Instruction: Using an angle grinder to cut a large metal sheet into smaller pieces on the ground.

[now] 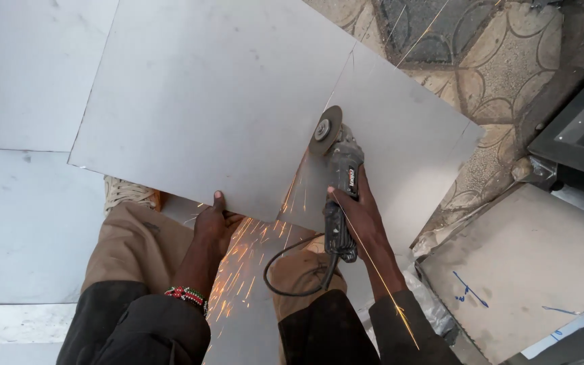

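- Grey sheet metal [217,101] lies flat and low over the floor, a person crouched at its near edge with an angle grinder [338,182] running along a straight cut line.
- Left hand [214,223] is clamped on the sheet's near edge, thumb on top and fingers curled underneath, apparently to pin the panel steady against the tool's pull.
- Right hand [359,216] is wrapped tight around the grinder's dark body, the disc [326,130] standing on edge in the slit so it bites along the line running up and to the right.
- Orange sparks [251,257] stream back from the cut toward the person, falling between the knees of the tan trousers [136,243]; a few streaks fly the other way over the patterned paving [501,74].
- Power cord [292,270] loops from the grinder's tail down past the right knee, kept behind the tool and away from the disc.
- Grinder sits just ahead of the right hand, its disc at the far end of the tool; the left hand holds the sheet well to the left of the cut, out of the disc's path.
- More pale sheets [28,223] lie overlapped beneath and to the left; another panel with blue marks [522,270] rests to the right.
- A beaded bracelet [185,295] circles the left wrist.
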